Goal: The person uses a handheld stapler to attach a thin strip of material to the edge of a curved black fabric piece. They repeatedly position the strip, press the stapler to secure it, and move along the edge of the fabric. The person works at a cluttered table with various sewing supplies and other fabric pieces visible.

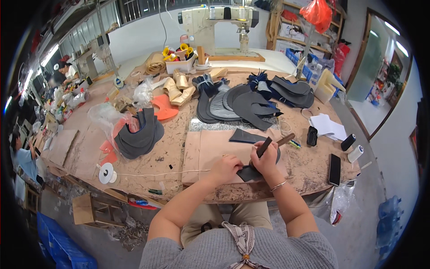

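My left hand (pixel 226 169) lies on the work board with its fingers pinched at the edge of a dark grey shoe-upper piece (pixel 250 175). A thin white cord (pixel 161 173) runs from a white spool (pixel 107 173) on the left to this hand. My right hand (pixel 265 159) is closed over the same piece, around a tool with a brown wooden handle (pixel 285 139) pointing up to the right. A dark flat bar (pixel 264 147) also sticks up from this hand; the tool's lower end is hidden. Just beyond my hands lies another dark cut piece (pixel 246 136).
Stacked dark grey upper pieces (pixel 244 103) lie at the far middle, more (pixel 141 136) to the left. Gold shoe parts (pixel 181 96) stand behind. A phone (pixel 334 169), thread cones (pixel 355 154) and papers (pixel 327 125) are right. A sewing machine (pixel 219 31) stands at the back.
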Tool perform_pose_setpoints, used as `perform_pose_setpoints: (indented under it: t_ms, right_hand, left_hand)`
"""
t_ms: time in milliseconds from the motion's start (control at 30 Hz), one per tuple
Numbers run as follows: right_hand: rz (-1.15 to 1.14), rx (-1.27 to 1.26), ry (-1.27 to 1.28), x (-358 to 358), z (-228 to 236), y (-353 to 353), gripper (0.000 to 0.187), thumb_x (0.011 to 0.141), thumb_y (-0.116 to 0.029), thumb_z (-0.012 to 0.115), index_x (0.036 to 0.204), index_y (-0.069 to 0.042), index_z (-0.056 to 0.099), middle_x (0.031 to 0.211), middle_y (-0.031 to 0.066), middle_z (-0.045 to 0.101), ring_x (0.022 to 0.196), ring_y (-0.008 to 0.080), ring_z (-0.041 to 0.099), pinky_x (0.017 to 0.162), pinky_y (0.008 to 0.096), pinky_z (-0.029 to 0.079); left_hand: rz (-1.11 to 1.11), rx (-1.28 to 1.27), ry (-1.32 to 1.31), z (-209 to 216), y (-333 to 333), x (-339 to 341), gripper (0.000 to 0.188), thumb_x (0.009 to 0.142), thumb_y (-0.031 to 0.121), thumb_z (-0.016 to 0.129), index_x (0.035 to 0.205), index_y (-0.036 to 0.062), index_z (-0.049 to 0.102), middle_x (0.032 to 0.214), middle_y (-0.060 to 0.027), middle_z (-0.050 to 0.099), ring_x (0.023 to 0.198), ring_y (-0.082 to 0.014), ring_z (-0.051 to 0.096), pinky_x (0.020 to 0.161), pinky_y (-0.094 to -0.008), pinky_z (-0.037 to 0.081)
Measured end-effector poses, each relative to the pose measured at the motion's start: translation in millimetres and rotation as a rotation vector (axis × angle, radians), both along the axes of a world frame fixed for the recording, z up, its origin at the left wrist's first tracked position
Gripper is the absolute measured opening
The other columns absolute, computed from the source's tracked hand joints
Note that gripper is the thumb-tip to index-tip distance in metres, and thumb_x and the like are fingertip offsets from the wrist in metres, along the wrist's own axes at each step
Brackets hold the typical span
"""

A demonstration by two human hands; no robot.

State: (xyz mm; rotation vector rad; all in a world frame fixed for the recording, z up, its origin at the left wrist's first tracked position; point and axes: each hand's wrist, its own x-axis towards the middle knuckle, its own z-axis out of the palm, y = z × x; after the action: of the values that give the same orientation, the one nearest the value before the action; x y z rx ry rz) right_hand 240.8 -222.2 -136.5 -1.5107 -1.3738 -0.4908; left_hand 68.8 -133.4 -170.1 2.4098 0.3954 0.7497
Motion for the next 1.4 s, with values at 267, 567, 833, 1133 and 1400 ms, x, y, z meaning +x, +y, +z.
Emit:
perform_pose_setpoints:
  t_ms: [267,567,833,1133,1400]
  right_hand:
    - [-0.023,-0.019,-0.041,-5,3,-1,0.015,0.076,-0.013,0.074,0.082,-0.008,0.061,0.076,0.003,0.065,0.072,0.0247,0.061,0.081,0.0387,0.038]
    - [-0.04,0.023,-0.015,-6,1,-4,0.014,0.076,-0.013,0.074,0.082,-0.009,0.062,0.075,0.0027,0.065,0.072,0.0248,0.061,0.082,0.0389,0.038]
    - [-0.038,0.037,0.004,-7,2,-4,0.015,0.076,-0.012,0.074,0.082,-0.009,0.062,0.074,0.0023,0.063,0.071,0.0241,0.061,0.081,0.0386,0.038]
    - [-0.048,0.031,-0.013,-6,0,-3,0.015,0.076,-0.012,0.074,0.083,-0.009,0.062,0.077,0.0027,0.064,0.072,0.0244,0.061,0.081,0.0389,0.038]
    - [-0.039,0.069,0.015,-7,1,-5,0.014,0.076,-0.012,0.074,0.081,-0.009,0.062,0.076,0.0023,0.064,0.072,0.0247,0.06,0.08,0.0388,0.038]
  left_hand:
    - [0.138,-0.267,0.156,25,1,-11,0.02,0.087,0.025,0.071,0.098,0.0083,0.077,0.084,-0.013,0.071,0.073,-0.0279,0.068,0.069,-0.0358,0.054]
    - [0.154,-0.083,0.06,24,-13,-21,0.024,0.086,0.021,0.072,0.106,0.009,0.075,0.087,-0.0147,0.072,0.075,-0.0298,0.069,0.069,-0.0378,0.055]
    - [0.308,0.131,0.016,11,-12,-52,0.02,0.088,0.02,0.07,0.104,0.0094,0.072,0.089,-0.0105,0.07,0.076,-0.0317,0.067,0.068,-0.0403,0.054]
    - [0.216,0.275,-0.074,26,-26,-14,0.013,0.083,0.014,0.069,0.095,0.0097,0.072,0.089,-0.0057,0.065,0.096,-0.0257,0.062,0.087,-0.0411,0.048]
    - [-0.024,0.191,-0.016,5,-10,-1,0.013,0.08,0.005,0.068,0.092,0.0074,0.073,0.089,-0.0083,0.065,0.082,-0.0286,0.065,0.074,-0.0395,0.054]
